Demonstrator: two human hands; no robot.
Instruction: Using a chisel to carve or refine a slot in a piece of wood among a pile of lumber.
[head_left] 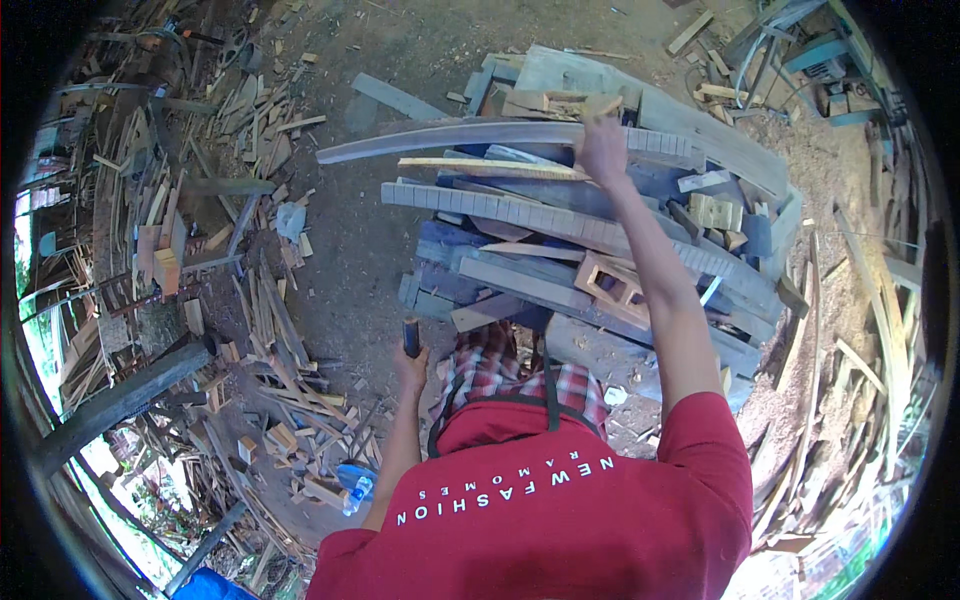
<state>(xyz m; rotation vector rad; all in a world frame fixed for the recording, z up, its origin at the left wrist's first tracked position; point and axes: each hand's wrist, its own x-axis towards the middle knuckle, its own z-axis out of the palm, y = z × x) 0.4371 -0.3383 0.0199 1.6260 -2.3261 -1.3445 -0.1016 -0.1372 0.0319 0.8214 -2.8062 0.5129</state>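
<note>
My right hand (602,150) reaches to the far side of a low stack of boards. It is closed on a small pale wood block (603,106), above a long curved plank (450,138). Low at my left side, my left hand (411,368) grips a dark handle with a brownish end (411,337); the rest of that object is hidden. Between my hands lie a notched wooden strip (500,205), a light thin slat (490,167) and a small wooden frame with openings (612,288).
Scrap wood (270,370) is heaped along the left, near a thick beam (125,405). A clear plastic bottle (357,494) lies by my left elbow. At the far right stands a green-blue machine (820,58). Long strips (880,310) and sawdust cover the right-hand ground.
</note>
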